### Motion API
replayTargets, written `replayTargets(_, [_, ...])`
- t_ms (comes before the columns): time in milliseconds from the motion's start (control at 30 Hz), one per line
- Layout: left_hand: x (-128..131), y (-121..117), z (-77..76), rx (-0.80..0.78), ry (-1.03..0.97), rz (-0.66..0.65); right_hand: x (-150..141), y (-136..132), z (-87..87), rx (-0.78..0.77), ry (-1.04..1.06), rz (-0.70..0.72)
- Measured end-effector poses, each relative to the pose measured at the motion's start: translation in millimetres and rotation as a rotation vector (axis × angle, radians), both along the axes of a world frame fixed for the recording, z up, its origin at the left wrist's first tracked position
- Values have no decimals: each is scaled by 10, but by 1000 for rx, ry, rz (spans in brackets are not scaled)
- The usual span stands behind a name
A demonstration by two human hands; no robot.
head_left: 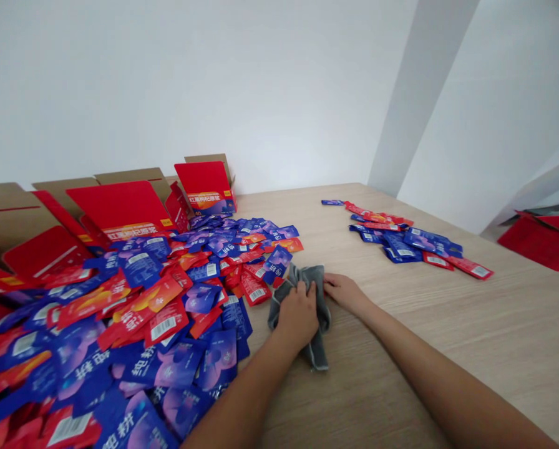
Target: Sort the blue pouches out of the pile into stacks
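My left hand [299, 317] is closed over a bunched grey cloth [325, 312] on the wooden table, its fingers pressing into the folds. At the cloth's right edge, my right hand [347, 293] has its fingertips drawn together on the fabric; part of the fingers is hidden behind it. Just beyond the cloth, a blue sachet [277, 262] leans at the edge of the pile, touching or nearly touching the cloth. Whether anything lies under the cloth cannot be seen. Red sachets [252, 288] with barcodes lie to the left of it.
A large mixed pile of blue and red sachets [167, 318] covers the table's left side. Several open red cartons [204, 187] stand along the wall behind it. A smaller group of sachets [401, 243] lies at the right. Past the table's right edge is a red object [536, 240].
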State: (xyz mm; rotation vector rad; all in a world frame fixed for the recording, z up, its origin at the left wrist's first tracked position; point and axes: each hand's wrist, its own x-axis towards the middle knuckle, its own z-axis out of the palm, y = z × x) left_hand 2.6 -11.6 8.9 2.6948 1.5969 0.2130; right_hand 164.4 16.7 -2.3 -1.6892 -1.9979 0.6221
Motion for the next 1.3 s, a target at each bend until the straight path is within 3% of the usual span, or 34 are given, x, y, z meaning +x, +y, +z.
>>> replayTargets(67, [22, 3, -2, -6, -16, 28, -4, -3, -4, 11, 10, 1])
replayTargets(167, [-23, 94, 11, -24, -24, 176, -21, -27, -14, 41, 27, -8])
replayTargets(267, [-114, 171, 29, -44, -95, 236, -14, -66, -31, 47, 185, -21])
replayTargets(433, [-246, 205, 87, -16, -566, 298, 138, -97, 29, 18, 501, -21])
replayTargets(600, [-292, 226, 172, 67, -881, 293, 254, -72, 130, 157, 462, 99])
replayTargets(867, [-29, 17, 132, 29, -636, 104, -31, -133, 117, 31, 576, 143])
replayTargets(967, [20, 11, 93, 30, -569, 93, -129, -118, 50, 21, 712, 158])
replayTargets(1167, [46, 55, 65, -52, -510, 147, -225, 36, -130, -156, 938, -79])
replayTargets(1300, [49, 39, 68, -38, -296, 141, -275, 45, -126, -169, 937, -71])
